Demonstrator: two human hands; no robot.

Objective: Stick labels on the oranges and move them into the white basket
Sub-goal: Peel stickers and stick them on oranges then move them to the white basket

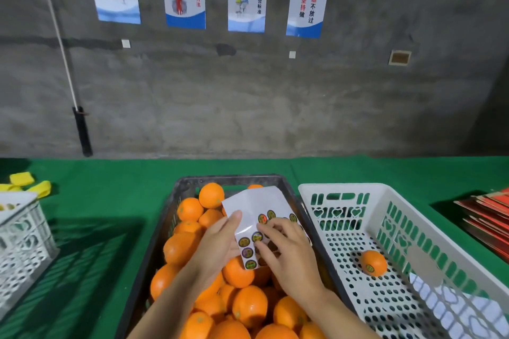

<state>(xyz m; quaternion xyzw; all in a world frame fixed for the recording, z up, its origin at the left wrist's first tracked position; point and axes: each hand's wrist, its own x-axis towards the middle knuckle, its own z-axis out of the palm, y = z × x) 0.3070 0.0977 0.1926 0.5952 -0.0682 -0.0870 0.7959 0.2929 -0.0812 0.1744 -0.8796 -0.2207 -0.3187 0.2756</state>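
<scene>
A black crate (162, 231) in the middle holds several unlabelled oranges (190, 209). Above them my left hand (217, 242) holds a white label sheet (259, 206) by its left edge, thumb on top. Round dark labels (244, 242) dot the sheet. My right hand (286, 250) lies over the sheet's right part, its fingertips curled down onto a label (257, 236); whether it pinches the label is unclear. To the right stands the white basket (311, 190) with one labelled orange (373, 263) on its floor.
A green cloth (110, 201) covers the table. Another white perforated basket (19, 228) sits at the left edge, with yellow pieces (22, 179) behind it. A stack of red flat sheets (487, 215) lies at the far right. A grey concrete wall with posters stands behind.
</scene>
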